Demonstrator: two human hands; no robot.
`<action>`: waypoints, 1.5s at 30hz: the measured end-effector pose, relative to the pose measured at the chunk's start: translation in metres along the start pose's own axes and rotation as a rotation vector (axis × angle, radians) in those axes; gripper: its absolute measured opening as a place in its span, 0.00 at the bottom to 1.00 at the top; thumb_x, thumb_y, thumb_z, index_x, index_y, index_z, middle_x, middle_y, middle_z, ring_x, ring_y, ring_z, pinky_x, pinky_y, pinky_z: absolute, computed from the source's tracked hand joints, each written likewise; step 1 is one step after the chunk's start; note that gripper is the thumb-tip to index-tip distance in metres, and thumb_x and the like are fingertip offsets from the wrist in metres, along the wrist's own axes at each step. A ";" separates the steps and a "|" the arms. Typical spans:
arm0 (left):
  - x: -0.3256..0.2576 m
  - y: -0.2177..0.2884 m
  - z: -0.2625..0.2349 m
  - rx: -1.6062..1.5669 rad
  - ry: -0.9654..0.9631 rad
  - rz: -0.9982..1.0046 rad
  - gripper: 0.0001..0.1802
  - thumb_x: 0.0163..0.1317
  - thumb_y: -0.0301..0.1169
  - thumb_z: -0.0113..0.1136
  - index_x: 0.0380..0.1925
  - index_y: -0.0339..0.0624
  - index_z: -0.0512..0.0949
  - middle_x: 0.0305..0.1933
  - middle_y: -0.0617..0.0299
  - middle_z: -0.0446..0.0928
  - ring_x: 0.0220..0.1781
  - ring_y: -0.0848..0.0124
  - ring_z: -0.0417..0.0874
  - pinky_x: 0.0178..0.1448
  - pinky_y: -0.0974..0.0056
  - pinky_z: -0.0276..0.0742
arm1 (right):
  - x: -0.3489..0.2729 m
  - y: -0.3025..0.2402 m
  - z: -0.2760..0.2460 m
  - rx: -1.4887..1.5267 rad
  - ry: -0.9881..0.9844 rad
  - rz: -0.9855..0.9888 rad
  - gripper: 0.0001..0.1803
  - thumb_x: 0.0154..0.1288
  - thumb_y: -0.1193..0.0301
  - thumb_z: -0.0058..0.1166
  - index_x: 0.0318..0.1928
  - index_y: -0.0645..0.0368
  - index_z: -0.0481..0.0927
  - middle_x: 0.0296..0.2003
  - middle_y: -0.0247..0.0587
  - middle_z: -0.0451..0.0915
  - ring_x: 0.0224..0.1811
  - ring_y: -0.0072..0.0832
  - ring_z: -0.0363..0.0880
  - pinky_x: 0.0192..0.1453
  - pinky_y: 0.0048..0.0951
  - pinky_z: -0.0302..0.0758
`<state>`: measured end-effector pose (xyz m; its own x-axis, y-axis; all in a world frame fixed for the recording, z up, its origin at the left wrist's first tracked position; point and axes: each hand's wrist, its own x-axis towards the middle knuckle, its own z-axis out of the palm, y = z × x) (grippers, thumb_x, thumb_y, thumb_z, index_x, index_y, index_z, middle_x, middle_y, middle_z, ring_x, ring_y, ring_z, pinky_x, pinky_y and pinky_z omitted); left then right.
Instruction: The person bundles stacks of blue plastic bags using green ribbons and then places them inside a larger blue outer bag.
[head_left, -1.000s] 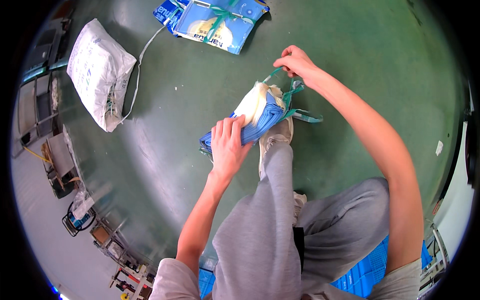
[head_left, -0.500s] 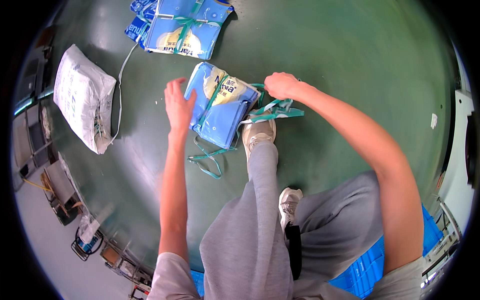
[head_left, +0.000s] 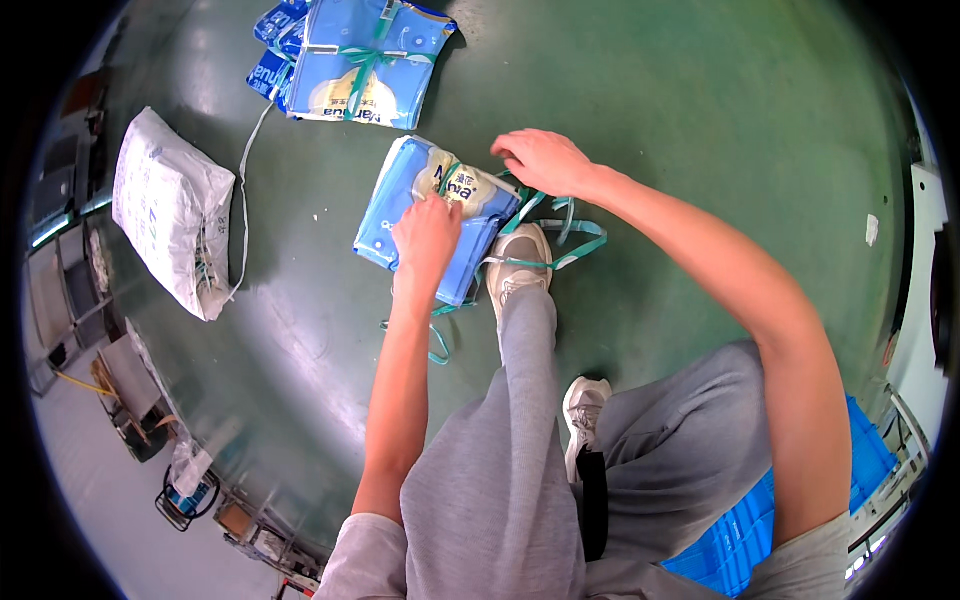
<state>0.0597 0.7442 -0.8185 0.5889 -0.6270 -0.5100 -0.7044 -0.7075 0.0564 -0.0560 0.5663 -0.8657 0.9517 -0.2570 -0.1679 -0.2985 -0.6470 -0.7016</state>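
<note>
A stack of blue-and-cream printed plastic packaging bags lies on the floor, tied round with a green plastic strap. My left hand is closed on top of the stack, pinching the strap where it crosses the middle; its fingertips are partly hidden. Just beyond the stack's right corner, my right hand hovers with bent fingers and a gap between thumb and fingers; nothing shows in it. Loose green strap ends loop below that hand, over my shoe. Another strap end trails below the stack.
A second tied stack of blue bags lies farther off, beside darker blue packs. On the left rests a white sack with a pale cord. A blue plastic crate is beneath me at the lower right.
My left hand has moved right from beside the stack onto its strap and closed. My right hand has shifted slightly left and up, off the strap. The stack has turned and shifted slightly.
</note>
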 end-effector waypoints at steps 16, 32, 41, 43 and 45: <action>0.095 -0.030 -0.039 0.463 -0.019 0.695 0.30 0.44 0.37 0.73 0.47 0.45 0.71 0.47 0.60 0.73 0.56 0.62 0.73 0.60 0.57 0.63 | 0.070 -0.013 0.038 0.127 -0.353 0.145 0.30 0.47 0.53 0.65 0.50 0.52 0.76 0.46 0.43 0.79 0.50 0.42 0.79 0.51 0.43 0.76; 0.127 -0.033 -0.048 0.483 -0.447 0.440 0.26 0.43 0.46 0.68 0.40 0.41 0.78 0.51 0.50 0.76 0.59 0.51 0.74 0.61 0.51 0.70 | 0.066 -0.031 0.047 0.221 -0.325 -0.039 0.23 0.54 0.70 0.56 0.53 0.45 0.74 0.47 0.47 0.73 0.51 0.48 0.76 0.53 0.46 0.74; 0.098 -0.064 -0.052 0.228 -0.559 0.324 0.31 0.45 0.43 0.68 0.47 0.36 0.74 0.45 0.45 0.81 0.48 0.50 0.81 0.51 0.54 0.75 | 0.056 -0.063 0.040 0.074 -0.414 -0.188 0.22 0.57 0.73 0.56 0.53 0.43 0.73 0.45 0.45 0.76 0.48 0.45 0.79 0.48 0.46 0.77; 0.084 -0.082 -0.058 0.114 -0.520 0.365 0.31 0.45 0.41 0.68 0.48 0.36 0.73 0.46 0.46 0.81 0.49 0.50 0.80 0.51 0.54 0.75 | 0.056 -0.075 0.036 0.049 -0.422 -0.237 0.20 0.56 0.71 0.59 0.51 0.44 0.74 0.44 0.41 0.78 0.48 0.43 0.80 0.47 0.45 0.78; 0.068 -0.091 -0.063 0.070 -0.476 0.473 0.30 0.45 0.39 0.69 0.48 0.36 0.73 0.47 0.47 0.80 0.51 0.51 0.79 0.54 0.55 0.73 | 0.055 -0.082 0.036 -0.026 -0.431 -0.318 0.20 0.55 0.70 0.61 0.50 0.44 0.75 0.44 0.40 0.78 0.49 0.43 0.81 0.47 0.44 0.79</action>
<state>0.1888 0.7450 -0.8046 -0.0168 -0.6409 -0.7675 -0.8769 -0.3593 0.3192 0.0234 0.6310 -0.8422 0.9369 0.2693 -0.2227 0.0133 -0.6642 -0.7475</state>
